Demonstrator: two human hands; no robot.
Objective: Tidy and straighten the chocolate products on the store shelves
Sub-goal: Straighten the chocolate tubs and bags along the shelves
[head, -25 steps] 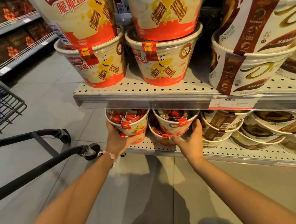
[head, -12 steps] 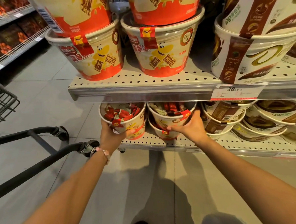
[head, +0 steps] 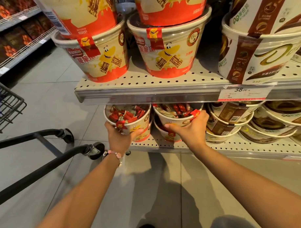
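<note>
A: From the head camera we see our left hand (head: pixel 120 138) wrapped around the left wafer tub (head: pixel 129 119), thumb across its front, and our right hand (head: pixel 189 127) gripping the right wafer tub (head: pixel 177 115) at its rim. Both tubs sit on the lower shelf (head: pixel 232 145), each stacked on another tub.

B: How do they look?

A: Cream with red bases and a yellow cartoon figure; clear lids show red-wrapped pieces inside. The left one tips toward us.

B: And room?

A: Tight above: the upper shelf edge (head: pixel 145 95) hangs just over both lids. The brown tubs (head: pixel 232 121) crowd our right knuckles. A cart handle (head: pixel 45 165) stands to our left; open floor lies behind.

B: What's different from half a second ago?

A: Our right hand has slid from the rim's near side round to its right side, and the left tub leans out further.
</note>
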